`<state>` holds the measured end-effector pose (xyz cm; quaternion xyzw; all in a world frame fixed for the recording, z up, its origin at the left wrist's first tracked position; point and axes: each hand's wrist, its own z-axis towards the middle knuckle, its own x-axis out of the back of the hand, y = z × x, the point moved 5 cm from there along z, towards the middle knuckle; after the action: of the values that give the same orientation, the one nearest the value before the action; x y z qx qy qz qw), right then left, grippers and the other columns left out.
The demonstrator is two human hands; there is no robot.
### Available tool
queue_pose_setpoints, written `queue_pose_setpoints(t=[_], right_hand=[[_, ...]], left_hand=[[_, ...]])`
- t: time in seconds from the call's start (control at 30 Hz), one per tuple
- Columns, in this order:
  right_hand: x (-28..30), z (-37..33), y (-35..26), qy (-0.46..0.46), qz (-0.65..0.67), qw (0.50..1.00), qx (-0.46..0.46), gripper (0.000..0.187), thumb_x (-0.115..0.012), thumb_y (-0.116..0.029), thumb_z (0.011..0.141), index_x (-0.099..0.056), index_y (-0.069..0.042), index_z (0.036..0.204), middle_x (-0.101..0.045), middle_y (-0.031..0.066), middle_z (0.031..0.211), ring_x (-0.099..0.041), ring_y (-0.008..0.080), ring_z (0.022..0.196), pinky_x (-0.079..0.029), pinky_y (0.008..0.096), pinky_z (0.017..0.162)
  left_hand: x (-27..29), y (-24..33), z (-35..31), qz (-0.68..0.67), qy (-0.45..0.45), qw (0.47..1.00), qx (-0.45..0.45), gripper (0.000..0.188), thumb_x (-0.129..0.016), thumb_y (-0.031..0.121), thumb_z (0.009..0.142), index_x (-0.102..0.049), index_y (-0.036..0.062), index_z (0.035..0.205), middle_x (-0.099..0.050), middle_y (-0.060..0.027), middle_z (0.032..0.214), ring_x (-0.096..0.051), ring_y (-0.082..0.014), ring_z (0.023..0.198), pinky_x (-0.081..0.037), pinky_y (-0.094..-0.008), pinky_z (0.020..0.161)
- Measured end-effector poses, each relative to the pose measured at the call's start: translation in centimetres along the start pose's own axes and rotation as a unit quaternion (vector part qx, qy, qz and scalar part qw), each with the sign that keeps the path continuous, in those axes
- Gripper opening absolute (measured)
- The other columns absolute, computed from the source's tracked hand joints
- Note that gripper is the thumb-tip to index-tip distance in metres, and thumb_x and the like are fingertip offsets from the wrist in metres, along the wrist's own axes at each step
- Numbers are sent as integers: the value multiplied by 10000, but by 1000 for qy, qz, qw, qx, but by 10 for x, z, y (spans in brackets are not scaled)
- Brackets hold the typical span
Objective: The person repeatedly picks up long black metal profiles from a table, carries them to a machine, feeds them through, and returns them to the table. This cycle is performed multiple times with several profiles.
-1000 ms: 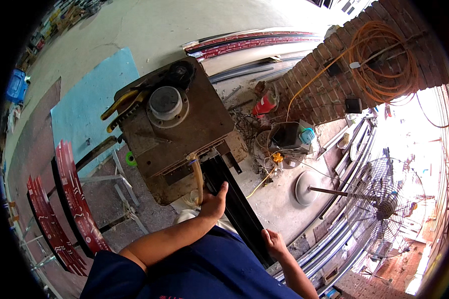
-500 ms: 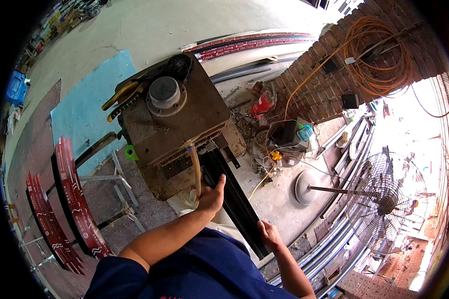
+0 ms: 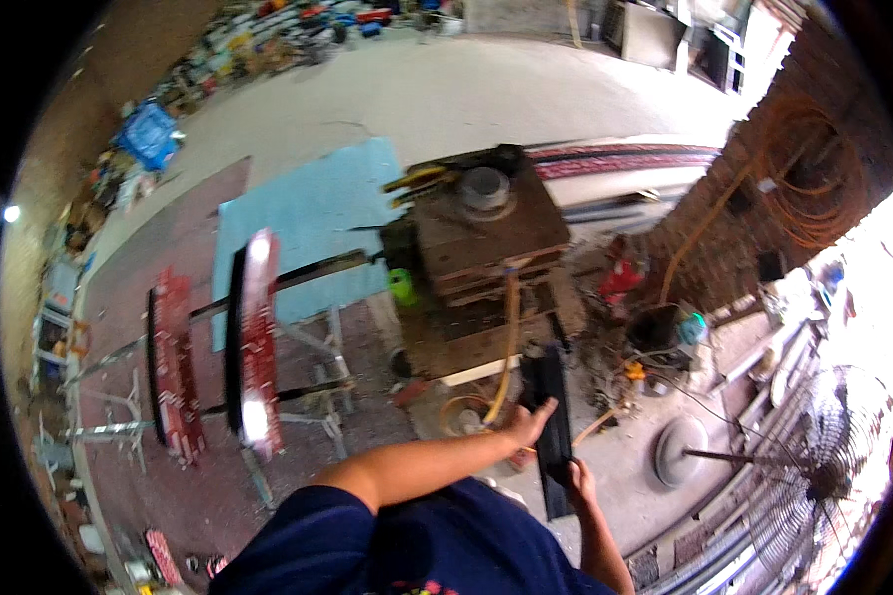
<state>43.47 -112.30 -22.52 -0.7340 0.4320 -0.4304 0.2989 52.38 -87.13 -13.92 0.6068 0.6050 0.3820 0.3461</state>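
Note:
A long black metal profile (image 3: 558,441) is in both my hands, its far end close to the front of a brown metal machine (image 3: 481,248). My left hand (image 3: 528,426) is closed on its left side near the middle, with the thumb on top. Lower down, my right hand (image 3: 582,483) grips its right edge near the near end. A yellowish hose (image 3: 513,337) hangs from the machine's front, left of the profile. On the machine's top stands a round metal cylinder (image 3: 484,188), with yellow-handled pliers (image 3: 417,180) beside it. The picture is somewhat blurred.
To the left, red-filmed profiles (image 3: 174,367) lie across metal stands. A blue sheet (image 3: 313,198) covers floor behind them. At right are a large fan (image 3: 824,481), long metal lengths and a brick pillar (image 3: 734,228) with coiled orange hose. Cables clutter the floor beside the machine.
My view has swung left, so the machine appears farther right. Both hands still hold the profile, whose far end now sits apart from the machine's front, pulled back toward me.

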Motion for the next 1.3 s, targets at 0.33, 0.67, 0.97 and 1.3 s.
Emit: queue_pose_setpoints(t=[0.33, 0.67, 0.97, 1.3], right_hand=[[69, -146, -31, 51, -154, 976, 146, 491, -575, -500, 927, -632, -13, 908, -620, 197, 720, -630, 336, 652, -463, 432, 600], [-34, -162, -304, -27, -11, 908, 418, 333, -600, -267, 949, -638, 32, 1091, -668, 176, 952, -676, 294, 842, -524, 358, 783], [-90, -139, -128, 6, -150, 961, 234, 450, -468, -394, 1015, -638, 6, 894, -623, 201, 782, -628, 352, 761, -469, 454, 691], [-181, -215, -1, 2, -317, 948, -24, 488, -508, -458, 963, -704, -19, 882, -678, 264, 869, -659, 456, 869, -515, 518, 775]], left_hand=[[-47, -18, -150, -40, -117, 986, -110, 547, -612, 423, 966, -557, 12, 1322, -608, -130, 1326, -540, -236, 1242, -397, -369, 1059], [80, 18, -236, -7, 234, 959, -159, 625, -356, 460, 1057, -401, -46, 1421, -496, -239, 1407, -473, -345, 1309, -331, -412, 1113], [387, 56, -249, 143, 489, 860, -39, 594, -501, 434, 983, -555, -105, 1226, -577, -367, 1208, -534, -496, 1187, -419, -508, 1013], [579, -1, -227, 63, 434, 899, -23, 430, -578, 376, 974, -675, -21, 1108, -698, -227, 1030, -671, -369, 973, -496, -458, 816]])
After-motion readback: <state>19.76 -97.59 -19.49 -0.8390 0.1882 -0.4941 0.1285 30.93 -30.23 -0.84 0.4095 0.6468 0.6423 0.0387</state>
